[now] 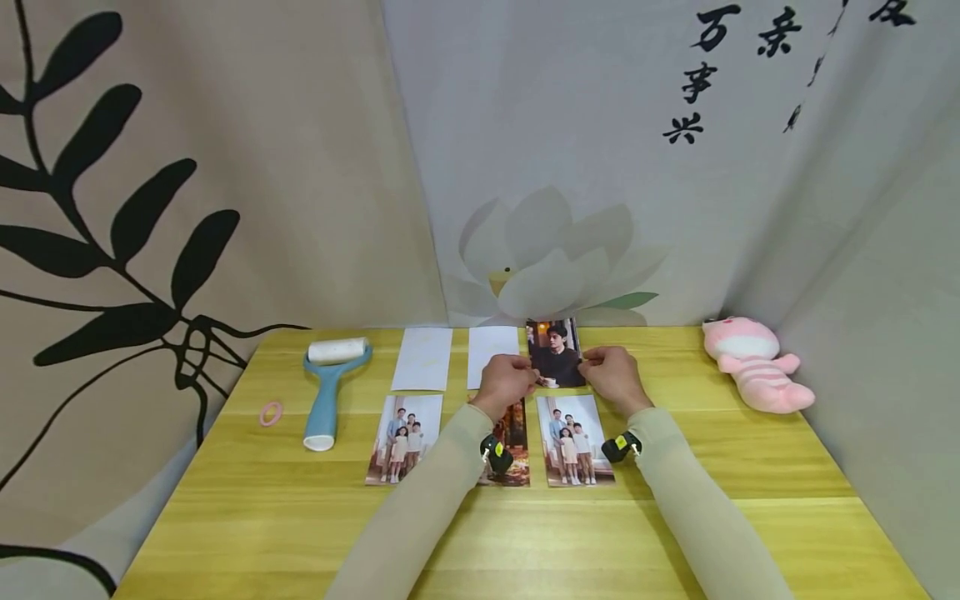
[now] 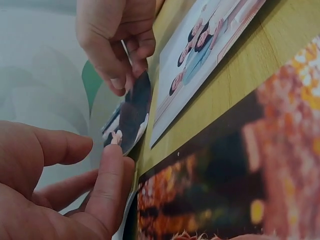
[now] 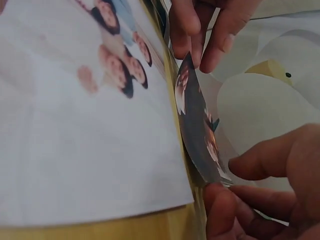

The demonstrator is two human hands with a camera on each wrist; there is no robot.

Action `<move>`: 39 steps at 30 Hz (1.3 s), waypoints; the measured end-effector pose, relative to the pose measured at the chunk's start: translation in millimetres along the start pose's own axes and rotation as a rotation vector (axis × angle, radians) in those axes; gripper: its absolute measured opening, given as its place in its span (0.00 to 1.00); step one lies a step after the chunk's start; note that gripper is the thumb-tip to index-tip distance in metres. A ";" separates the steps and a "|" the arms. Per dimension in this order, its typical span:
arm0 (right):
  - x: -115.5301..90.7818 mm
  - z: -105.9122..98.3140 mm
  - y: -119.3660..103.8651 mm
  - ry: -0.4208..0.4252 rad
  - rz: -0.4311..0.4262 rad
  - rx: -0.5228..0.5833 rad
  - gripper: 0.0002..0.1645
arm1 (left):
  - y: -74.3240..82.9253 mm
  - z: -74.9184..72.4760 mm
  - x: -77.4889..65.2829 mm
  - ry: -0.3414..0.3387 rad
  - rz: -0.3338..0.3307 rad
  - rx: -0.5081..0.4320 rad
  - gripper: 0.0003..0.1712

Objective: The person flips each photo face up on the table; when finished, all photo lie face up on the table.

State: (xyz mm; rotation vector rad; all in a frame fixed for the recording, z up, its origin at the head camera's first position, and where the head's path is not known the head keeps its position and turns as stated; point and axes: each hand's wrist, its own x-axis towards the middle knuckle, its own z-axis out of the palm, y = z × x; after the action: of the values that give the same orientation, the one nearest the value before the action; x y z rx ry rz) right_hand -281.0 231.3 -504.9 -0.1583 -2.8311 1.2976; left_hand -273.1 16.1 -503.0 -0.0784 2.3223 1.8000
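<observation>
Portrait (image 1: pixel 557 360): lying at the right end of the back row, between the two hands, its top end overlapping the foot of the wall (image 1: pixel 337 167) in the head view
Long axis: running away from the person, toward the wall; the wrist views are showing the card bowing, and whether its underside is touching the table (image 1: pixel 555 542) I cannot tell
Left hand (image 1: pixel 504 383): pinching the portrait's left side, toward the near corner
Right hand (image 1: pixel 617 379): pinching its right side, also in the near half
Nearer hand: neither; the portrait is sitting rightward of the left grip and leftward of the right
Key relation: the two grips are facing each other across the short axis, which is probably keeping the long axis straight to the wall
Right family photo (image 1: pixel 576 442): lying just in front of the portrait, between the forearms
Middle sheet (image 1: pixel 491 343): lying white side up, left of the portrait, partly behind the left hand
Left sheet (image 1: pixel 422 358): ending the back row, also white
Autumn photo (image 1: pixel 517 433): lying partly under the left wrist
Left family photo (image 1: pixel 405 433): ending the front row
Roller (image 1: pixel 327 408) and ring (image 1: pixel 278 408): resting farther left
Toy (image 1: pixel 753 367): lying well apart, at the right
</observation>
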 end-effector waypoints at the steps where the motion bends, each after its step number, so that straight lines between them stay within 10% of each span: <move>1: -0.5 0.0 0.0 -0.004 -0.003 -0.003 0.22 | 0.0 -0.1 -0.6 0.003 -0.001 0.009 0.21; 17: -4.2 0.0 0.0 -0.007 0.011 -0.005 0.23 | -2.6 -9.2 -4.4 -0.036 -0.001 0.020 0.24; 30: -5.6 11.7 -23.5 0.003 -0.076 0.044 0.23 | -11.2 -41.7 -2.5 -0.039 0.013 -0.142 0.23; 39: -4.3 33.1 -48.3 -0.030 -0.156 0.102 0.21 | -17.1 -70.1 -2.5 0.051 0.030 -0.066 0.22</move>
State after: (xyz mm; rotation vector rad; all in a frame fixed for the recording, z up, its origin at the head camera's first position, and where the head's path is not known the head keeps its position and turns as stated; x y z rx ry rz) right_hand -282.7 174.6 -489.9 0.0839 -2.7290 1.4159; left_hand -276.7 -56.0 -502.2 -0.1012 2.3101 1.9104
